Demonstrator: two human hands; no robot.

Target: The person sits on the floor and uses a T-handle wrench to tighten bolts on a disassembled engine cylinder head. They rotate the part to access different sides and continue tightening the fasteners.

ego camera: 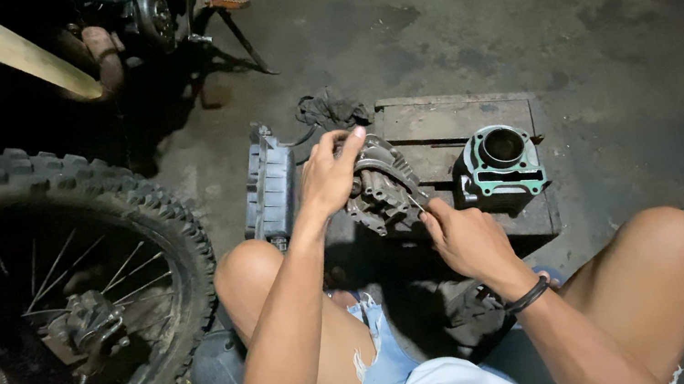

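Note:
My left hand (330, 175) grips the top of a grey metal engine part (383, 187) that rests on a low wooden platform (451, 123). My right hand (465, 236), a dark band on its wrist, pinches a thin metal tool against the part's lower right side. Just right of the part stands an engine cylinder (500, 165) with a green gasket on top. A grey ribbed engine cover (270, 190) leans upright to the left of my left hand.
A knobby motorcycle wheel (54, 296) with spokes fills the left side. A dark rag (333, 110) lies behind the platform. More motorcycle parts (155, 15) sit at the top left. The concrete floor (615, 54) spreads to the right. My bare knees flank the platform.

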